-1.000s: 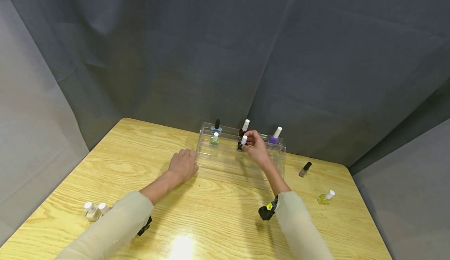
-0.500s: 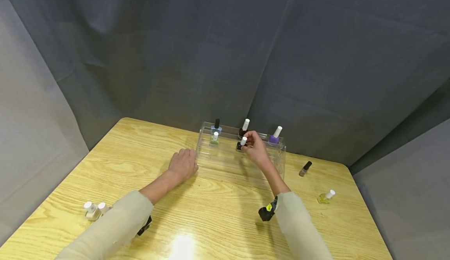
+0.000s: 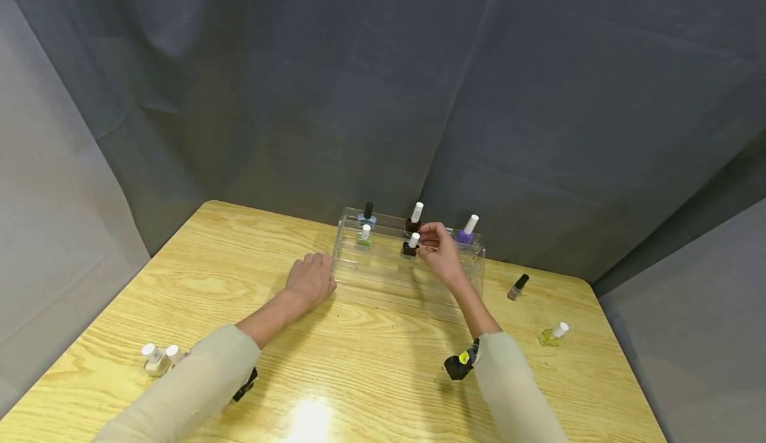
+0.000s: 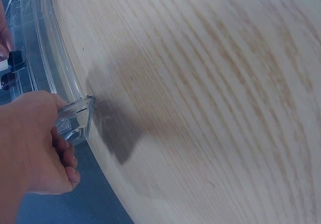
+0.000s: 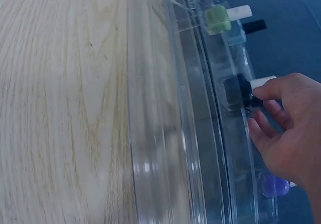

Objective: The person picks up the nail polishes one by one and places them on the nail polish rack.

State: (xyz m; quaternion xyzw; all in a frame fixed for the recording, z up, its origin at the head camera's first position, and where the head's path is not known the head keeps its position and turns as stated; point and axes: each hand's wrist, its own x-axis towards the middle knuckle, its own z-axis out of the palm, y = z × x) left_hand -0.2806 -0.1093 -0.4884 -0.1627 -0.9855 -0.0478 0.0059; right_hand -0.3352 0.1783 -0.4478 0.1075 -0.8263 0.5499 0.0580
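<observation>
A clear tiered nail polish rack (image 3: 383, 280) stands at the back of the table. My left hand (image 3: 311, 280) holds its left end; in the left wrist view the fingers curl beside the rack's clear corner (image 4: 80, 116). On an upper tier sits a black nail polish bottle (image 3: 409, 250) with a white cap, tilted slightly. My right hand (image 3: 441, 255) is just right of it, fingers loosely bent and parted. In the right wrist view the thumb (image 5: 268, 89) overlaps the white cap; whether it touches is hard to tell. A green bottle (image 3: 363, 238) stands farther left on that tier.
Along the top tier stand a light blue bottle (image 3: 367, 219), a dark red one (image 3: 413, 225) and a purple one (image 3: 464, 236). A black-capped bottle (image 3: 518, 287) and a yellow one (image 3: 550, 337) are on the table's right. White-capped bottles (image 3: 157, 363) stand at the left.
The black bottle has shifted slightly left. My right hand's fingers have parted from around its cap and drawn a little to the right. The left hand stays at the rack's end.
</observation>
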